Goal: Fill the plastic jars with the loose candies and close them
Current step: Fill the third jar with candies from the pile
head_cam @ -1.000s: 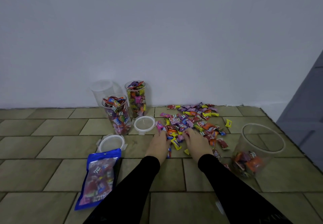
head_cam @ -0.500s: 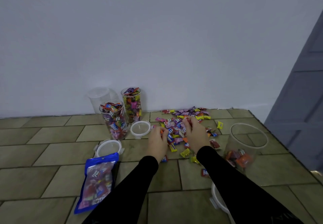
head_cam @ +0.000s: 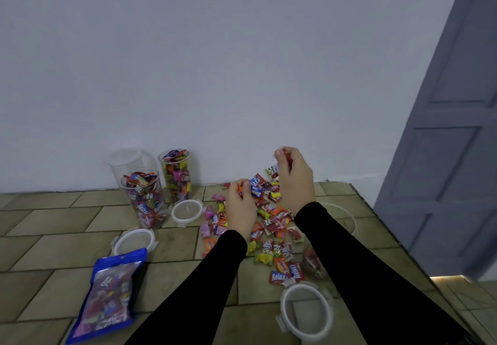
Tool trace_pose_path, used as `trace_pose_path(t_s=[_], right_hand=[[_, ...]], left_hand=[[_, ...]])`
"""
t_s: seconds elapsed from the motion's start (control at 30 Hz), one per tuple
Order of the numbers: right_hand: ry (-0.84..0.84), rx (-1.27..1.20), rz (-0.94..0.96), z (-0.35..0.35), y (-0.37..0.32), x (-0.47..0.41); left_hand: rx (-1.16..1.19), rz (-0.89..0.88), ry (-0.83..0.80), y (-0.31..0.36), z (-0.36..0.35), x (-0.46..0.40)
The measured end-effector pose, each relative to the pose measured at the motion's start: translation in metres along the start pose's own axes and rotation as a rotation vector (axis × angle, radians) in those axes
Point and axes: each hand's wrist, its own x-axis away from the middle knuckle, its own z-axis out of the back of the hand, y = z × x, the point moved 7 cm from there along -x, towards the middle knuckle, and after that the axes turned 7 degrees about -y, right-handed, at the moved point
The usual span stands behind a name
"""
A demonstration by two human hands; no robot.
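Nearest, a white lid (head_cam: 306, 313) and a blue candy pouch (head_cam: 109, 295) lie on the tiled floor (head_cam: 53, 226). Beyond, loose candies (head_cam: 271, 237) are scattered between two black sleeves. The left hand (head_cam: 242, 206) clutches several candies; the right hand (head_cam: 295, 180), raised higher, clutches more. Farthest, two filled open jars (head_cam: 146, 196) stand before an empty jar (head_cam: 126, 163) at the wall.

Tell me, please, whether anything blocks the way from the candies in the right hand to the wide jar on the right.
Nothing visible blocks it. The right hand holds candies above the pile; the wide jar sits beyond the right sleeve, its lid off and lying nearer the person. The sleeve hides most of the jar.
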Motion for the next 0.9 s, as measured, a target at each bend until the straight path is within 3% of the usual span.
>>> trace_pose_path(t_s=[0.2, 0.4, 0.5, 0.9], right_hand=[[0.115, -0.116, -0.021, 0.057, 0.014, 0.004], [0.252, -0.429, -0.138, 0.095, 0.040, 0.013], [0.329, -0.574, -0.216, 0.105, 0.048, 0.018], [0.426, -0.774, -0.330, 0.116, 0.076, 0.025]], left_hand=[[0.036, -0.064, -0.018, 0.028, -0.046, 0.019], [0.045, -0.182, -0.036, 0.050, -0.087, 0.040], [0.022, -0.211, -0.076, 0.057, -0.103, 0.053], [-0.064, -0.201, 0.000, 0.046, -0.117, 0.057]])
